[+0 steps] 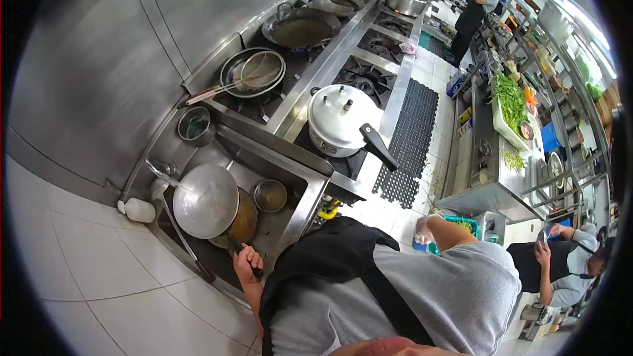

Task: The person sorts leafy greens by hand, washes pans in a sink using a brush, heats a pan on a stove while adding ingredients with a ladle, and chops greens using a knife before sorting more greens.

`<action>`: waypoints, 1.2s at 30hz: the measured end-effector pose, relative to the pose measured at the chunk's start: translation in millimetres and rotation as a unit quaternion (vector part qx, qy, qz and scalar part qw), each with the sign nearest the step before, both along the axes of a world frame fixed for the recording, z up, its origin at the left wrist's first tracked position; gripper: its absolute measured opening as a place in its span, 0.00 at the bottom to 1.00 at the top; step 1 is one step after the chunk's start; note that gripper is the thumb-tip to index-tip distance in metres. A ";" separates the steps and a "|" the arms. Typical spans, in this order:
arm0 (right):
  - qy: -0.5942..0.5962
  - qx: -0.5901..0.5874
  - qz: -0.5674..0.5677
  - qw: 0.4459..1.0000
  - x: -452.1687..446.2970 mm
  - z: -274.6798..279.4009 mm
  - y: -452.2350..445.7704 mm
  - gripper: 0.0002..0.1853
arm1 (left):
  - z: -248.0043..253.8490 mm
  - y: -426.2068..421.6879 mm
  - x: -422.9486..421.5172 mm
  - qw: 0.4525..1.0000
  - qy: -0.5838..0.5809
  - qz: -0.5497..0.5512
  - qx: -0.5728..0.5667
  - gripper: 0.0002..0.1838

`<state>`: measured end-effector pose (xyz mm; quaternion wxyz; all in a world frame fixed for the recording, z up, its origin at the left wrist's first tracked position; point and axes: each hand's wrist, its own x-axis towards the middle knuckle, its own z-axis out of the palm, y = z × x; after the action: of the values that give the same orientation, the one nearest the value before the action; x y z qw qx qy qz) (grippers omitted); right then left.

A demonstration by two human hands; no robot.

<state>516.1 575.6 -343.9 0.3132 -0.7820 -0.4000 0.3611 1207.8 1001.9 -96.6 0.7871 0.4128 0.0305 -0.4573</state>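
My left hand is wrapped round the black handle of a round silver pan. The pan is over the steel sink, under a tap with water running onto it. Beneath it lies a brownish round pan, partly covered. A small metal bowl sits beside them in the sink. Out to the other side, my right hand hangs near a green basket with greens in it. That hand looks whitish and smeared, and its fingers are not clear.
A pressure cooker sits on the stove, its handle jutting toward the aisle. Behind it are a strainer over a pan and a wok. A black floor mat lines the aisle. A co-worker holding a phone stands at right.
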 end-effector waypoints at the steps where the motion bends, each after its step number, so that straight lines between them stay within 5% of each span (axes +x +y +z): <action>1: -0.006 -0.007 -0.003 1.000 6.1 5.9 3.5 0.11 | 0.0 1.6 0.4 1.000 -0.006 0.000 -0.010 0.07; 2: 0.023 0.032 -0.085 0.996 13.4 24.7 12.4 0.09 | 2.3 1.7 1.8 1.000 -0.010 0.000 -0.018 0.07; 4: 0.239 -0.347 -0.238 0.875 77.9 159.8 46.9 0.12 | -0.1 3.1 4.5 1.000 -0.008 0.001 -0.022 0.07; 5: 0.241 -0.349 -0.242 0.873 112.0 195.0 53.9 0.12 | -1.0 2.7 3.3 1.000 -0.002 0.004 -0.021 0.07; 7: 0.308 -0.368 -0.522 0.705 143.5 233.7 64.1 0.09 | -6.6 6.2 6.0 1.000 0.008 0.007 -0.021 0.06; 8: 0.309 -0.371 -0.523 0.703 138.8 226.1 61.7 0.09 | -5.2 7.2 7.4 1.000 -0.006 0.006 -0.018 0.05; 10: 0.334 -0.234 -0.745 0.527 149.8 212.0 54.6 0.15 | 1.1 5.4 8.9 0.999 -0.033 0.004 -0.006 0.04; 15: 0.327 -0.239 -0.701 0.588 149.9 191.0 48.9 0.15 | 1.5 7.3 13.0 0.999 0.001 0.037 -0.008 0.03; 17: 0.215 -0.272 -0.684 0.641 147.5 192.0 53.5 0.12 | -0.2 7.6 14.1 0.999 0.000 0.033 -0.002 0.04; 19: 0.296 -0.313 -0.689 0.583 156.9 189.7 53.3 0.10 | 2.1 8.4 14.8 1.000 -0.014 0.023 -0.002 0.03; 21: 0.092 -0.455 -0.390 0.795 140.1 161.1 51.7 0.11 | 10.2 4.8 12.1 0.999 -0.030 0.022 -0.006 0.03; 22: 0.111 -0.463 -0.331 0.814 139.1 157.7 49.4 0.12 | 8.1 3.3 11.9 0.999 -0.030 0.015 -0.009 0.03; 25: 0.141 -0.444 -0.394 0.792 142.4 143.2 45.9 0.10 | 5.9 4.6 14.2 1.000 -0.021 0.019 -0.009 0.03; 28: 0.221 -0.386 -0.541 0.714 147.7 133.5 39.5 0.16 | 6.4 6.6 17.0 0.999 -0.031 0.005 -0.006 0.03; 30: 0.275 -0.347 -0.643 0.625 146.5 134.5 41.2 0.30 | -4.8 9.4 19.4 1.000 -0.020 0.013 -0.016 0.03; 32: 0.307 -0.296 -0.757 0.496 176.9 216.4 66.3 0.48 | -1.8 9.5 18.8 1.000 -0.013 0.010 -0.008 0.03; 33: 0.306 -0.295 -0.760 0.492 189.6 244.7 71.3 0.48 | 0.6 8.5 18.2 1.000 -0.004 0.010 0.001 0.03; 35: 0.320 -0.277 -0.740 0.522 198.7 276.5 78.4 0.76 | 2.3 6.8 16.5 1.000 -0.010 0.003 -0.003 0.05; 36: 0.368 -0.269 -0.760 0.463 185.6 242.2 72.7 0.83 | 3.4 5.1 15.5 1.000 -0.016 0.001 -0.006 0.07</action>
<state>701.8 648.3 -101.7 0.3562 -0.6177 0.6212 0.3249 1223.3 1007.0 -93.1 0.7904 0.4154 0.0162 -0.4500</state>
